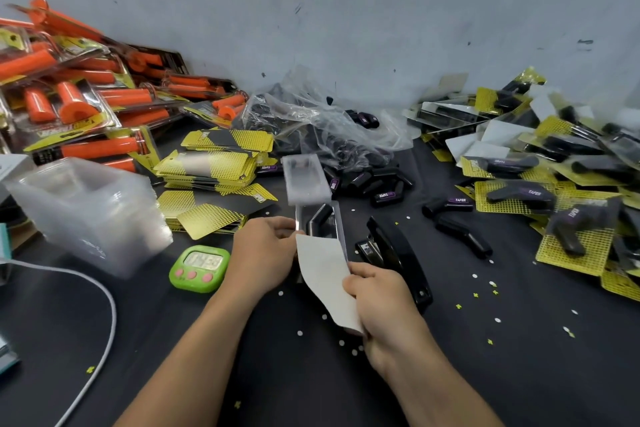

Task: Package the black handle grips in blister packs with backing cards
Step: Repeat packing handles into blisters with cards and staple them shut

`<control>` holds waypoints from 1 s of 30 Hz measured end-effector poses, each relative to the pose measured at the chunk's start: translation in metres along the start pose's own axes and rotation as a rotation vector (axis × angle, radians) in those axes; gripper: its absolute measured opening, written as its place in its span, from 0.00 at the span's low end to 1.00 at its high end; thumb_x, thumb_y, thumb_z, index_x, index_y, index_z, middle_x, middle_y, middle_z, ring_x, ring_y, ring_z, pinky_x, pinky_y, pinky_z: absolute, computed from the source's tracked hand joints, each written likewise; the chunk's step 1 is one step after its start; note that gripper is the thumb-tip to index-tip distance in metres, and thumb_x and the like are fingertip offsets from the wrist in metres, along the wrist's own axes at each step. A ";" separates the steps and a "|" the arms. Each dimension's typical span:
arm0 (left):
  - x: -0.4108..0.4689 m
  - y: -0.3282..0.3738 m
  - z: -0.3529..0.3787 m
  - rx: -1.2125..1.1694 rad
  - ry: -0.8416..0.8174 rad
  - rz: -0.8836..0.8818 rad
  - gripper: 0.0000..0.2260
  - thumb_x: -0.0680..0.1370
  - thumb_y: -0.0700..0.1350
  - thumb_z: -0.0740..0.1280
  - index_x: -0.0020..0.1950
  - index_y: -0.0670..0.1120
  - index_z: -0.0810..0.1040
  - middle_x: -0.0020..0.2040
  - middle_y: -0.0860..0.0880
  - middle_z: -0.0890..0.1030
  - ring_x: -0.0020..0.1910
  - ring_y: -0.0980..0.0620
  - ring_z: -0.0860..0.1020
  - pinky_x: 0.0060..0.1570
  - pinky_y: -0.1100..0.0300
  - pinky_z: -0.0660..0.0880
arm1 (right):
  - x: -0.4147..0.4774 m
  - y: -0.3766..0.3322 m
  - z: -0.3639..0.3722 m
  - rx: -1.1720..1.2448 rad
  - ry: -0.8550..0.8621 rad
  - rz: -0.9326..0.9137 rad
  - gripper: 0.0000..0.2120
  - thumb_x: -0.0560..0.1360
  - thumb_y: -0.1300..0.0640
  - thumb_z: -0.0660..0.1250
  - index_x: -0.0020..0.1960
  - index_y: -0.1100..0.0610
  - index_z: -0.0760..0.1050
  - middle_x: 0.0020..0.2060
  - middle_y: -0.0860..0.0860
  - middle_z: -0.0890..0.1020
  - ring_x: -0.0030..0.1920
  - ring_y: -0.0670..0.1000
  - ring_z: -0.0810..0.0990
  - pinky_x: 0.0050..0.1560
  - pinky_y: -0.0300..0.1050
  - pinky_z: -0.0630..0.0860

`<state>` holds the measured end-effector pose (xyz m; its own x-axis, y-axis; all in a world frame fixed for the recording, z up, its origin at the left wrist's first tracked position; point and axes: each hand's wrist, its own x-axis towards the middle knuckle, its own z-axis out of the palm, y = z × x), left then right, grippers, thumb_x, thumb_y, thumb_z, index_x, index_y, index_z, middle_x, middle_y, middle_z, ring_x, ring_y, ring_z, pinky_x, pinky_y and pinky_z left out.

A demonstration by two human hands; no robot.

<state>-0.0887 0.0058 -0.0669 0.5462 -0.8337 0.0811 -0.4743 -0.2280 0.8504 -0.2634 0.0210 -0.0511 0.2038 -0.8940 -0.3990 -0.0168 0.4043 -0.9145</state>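
you're mid-insertion: left hand grips the blister pack, right hand pinches the backing card. push it home squarely.

1. The left hand pinches a clear blister pack holding a black grip.
2. The right hand grips a backing card, partly inserted.
3. A black stapler lies just beside them.

The timer digits are blurred; the backing card hides the blister pack's lower end.
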 end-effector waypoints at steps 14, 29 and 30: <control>-0.007 0.007 -0.006 -0.235 -0.098 -0.019 0.13 0.76 0.37 0.69 0.41 0.54 0.86 0.37 0.55 0.87 0.30 0.63 0.79 0.33 0.65 0.72 | 0.008 0.009 0.005 -0.034 0.116 -0.034 0.16 0.78 0.70 0.60 0.46 0.57 0.84 0.39 0.53 0.88 0.43 0.57 0.88 0.47 0.56 0.86; -0.011 0.010 -0.007 -0.328 -0.090 -0.057 0.12 0.78 0.34 0.67 0.49 0.48 0.87 0.33 0.51 0.85 0.25 0.59 0.76 0.26 0.70 0.70 | 0.007 0.007 0.000 -0.205 -0.003 -0.160 0.03 0.72 0.56 0.71 0.45 0.54 0.81 0.38 0.48 0.88 0.37 0.49 0.87 0.35 0.48 0.84; -0.011 0.011 -0.007 -0.338 -0.092 -0.062 0.12 0.78 0.34 0.67 0.50 0.47 0.87 0.33 0.50 0.85 0.25 0.59 0.76 0.26 0.69 0.70 | 0.008 0.006 0.001 -0.202 0.011 -0.159 0.04 0.72 0.57 0.71 0.47 0.52 0.80 0.39 0.48 0.88 0.36 0.48 0.87 0.33 0.46 0.83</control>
<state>-0.0953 0.0162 -0.0545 0.4954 -0.8686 -0.0101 -0.1785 -0.1131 0.9774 -0.2609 0.0162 -0.0597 0.2089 -0.9458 -0.2488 -0.1809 0.2126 -0.9602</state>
